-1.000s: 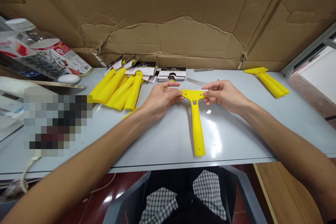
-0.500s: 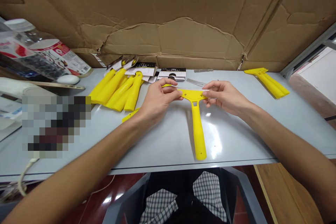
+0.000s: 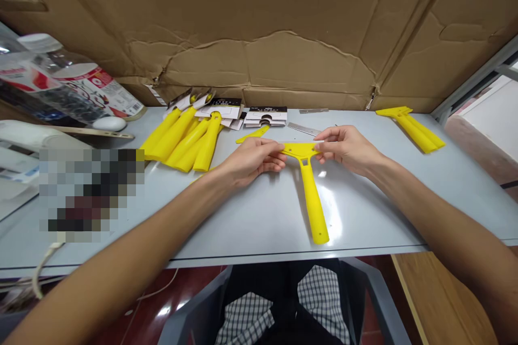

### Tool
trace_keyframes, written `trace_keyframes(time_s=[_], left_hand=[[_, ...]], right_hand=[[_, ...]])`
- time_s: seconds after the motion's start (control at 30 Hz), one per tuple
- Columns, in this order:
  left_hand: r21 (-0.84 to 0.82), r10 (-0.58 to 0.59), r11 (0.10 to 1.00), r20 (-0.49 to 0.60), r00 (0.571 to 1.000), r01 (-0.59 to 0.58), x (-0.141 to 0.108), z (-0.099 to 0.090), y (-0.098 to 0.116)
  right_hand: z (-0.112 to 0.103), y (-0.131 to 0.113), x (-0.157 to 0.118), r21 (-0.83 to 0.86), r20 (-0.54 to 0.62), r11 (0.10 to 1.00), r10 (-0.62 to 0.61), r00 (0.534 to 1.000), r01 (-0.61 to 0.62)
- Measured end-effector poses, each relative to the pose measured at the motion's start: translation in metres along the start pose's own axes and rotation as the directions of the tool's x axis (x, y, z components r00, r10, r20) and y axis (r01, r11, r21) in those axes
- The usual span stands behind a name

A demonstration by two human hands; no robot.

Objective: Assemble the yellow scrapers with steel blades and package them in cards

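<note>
Both hands hold a yellow plastic scraper (image 3: 313, 194) by its wide head, its handle pointing toward me above the table. My left hand (image 3: 259, 160) pinches the left end of the head. At the right end, the thumb and fingers of my right hand (image 3: 343, 148) are closed on it. A thin pale strip shows along the head's top edge, perhaps a blade. Beyond my left hand lies a small yellow plastic piece (image 3: 253, 135). A flat metal blade (image 3: 303, 129) rests just behind the scraper head. Another yellow part is mostly hidden under my left forearm.
Several yellow scrapers (image 3: 182, 140) are piled at the left, beside black-and-white cards (image 3: 266, 115). Two yellow handles (image 3: 416, 128) lie at the right. A second metal strip (image 3: 313, 111) is near the cardboard wall (image 3: 259, 11). Bottles (image 3: 81, 83) and a white mouse (image 3: 109, 123) stand far left.
The scraper has shifted slightly right, its handle end swinging right. My left hand has moved a little down and curled its fingers, uncovering the small yellow piece behind it.
</note>
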State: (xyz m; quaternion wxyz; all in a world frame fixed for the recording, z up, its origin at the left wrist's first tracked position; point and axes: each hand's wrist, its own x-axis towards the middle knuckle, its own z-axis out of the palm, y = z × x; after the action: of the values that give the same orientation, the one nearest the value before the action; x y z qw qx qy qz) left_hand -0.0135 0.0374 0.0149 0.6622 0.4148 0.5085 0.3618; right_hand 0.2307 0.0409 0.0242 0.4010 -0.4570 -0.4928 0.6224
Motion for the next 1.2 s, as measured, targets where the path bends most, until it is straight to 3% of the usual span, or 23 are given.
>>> trace_keyframes(time_s=[0.43,0.73,1.2], left_hand=[[-0.029,0.047,0.998,-0.005,0.999,-0.047,0.0021,-0.003,-0.0051],[-0.193,0.01,0.981,0.006,1.0,-0.009,0.0058,-0.0054,0.0023],[-0.135,0.043,0.99,0.012,0.999,-0.041,0.0075,-0.0083,-0.0023]], right_hand=[[0.001,0.0012,0.0001,0.005,0.006,0.999,0.037,0.999,-0.037],[0.0009,-0.0018,0.0009,0.02,-0.032,0.999,0.032,0.999,-0.031],[-0.0011,-0.0039,0.0,0.013,-0.039,1.0,0.024,0.999,-0.023]])
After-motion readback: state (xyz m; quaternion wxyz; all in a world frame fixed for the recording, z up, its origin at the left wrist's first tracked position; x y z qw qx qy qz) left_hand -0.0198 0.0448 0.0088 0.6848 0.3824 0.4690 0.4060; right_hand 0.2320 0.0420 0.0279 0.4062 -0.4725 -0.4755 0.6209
